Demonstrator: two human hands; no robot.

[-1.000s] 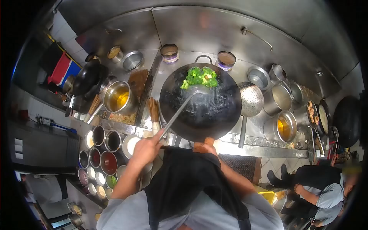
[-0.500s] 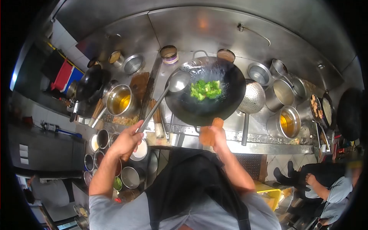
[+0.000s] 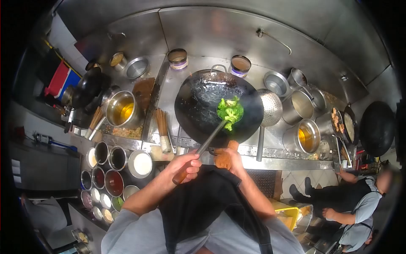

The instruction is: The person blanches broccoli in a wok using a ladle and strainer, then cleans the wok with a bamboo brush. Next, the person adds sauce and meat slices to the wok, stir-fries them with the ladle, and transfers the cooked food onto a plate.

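While left hand (image 3: 182, 167), fingers curled shut round handle, holds ladle (image 3: 212, 136), broccoli (image 3: 230, 111) sits heaped in ladle's bowl, inside wok (image 3: 192, 111) toward near right side. Right hand (image 3: 235, 161) grips brown cloth (image 3: 222, 159) (fingers closed, partly hidden) by wok's near rim. Perforated strainer (image 3: 271, 108) just right.

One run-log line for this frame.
left hand: gripping ladle | right hand: holding brown cloth at near side of wok | broccoli: heaped at ladle's bowl over wok | strainer: right of wok
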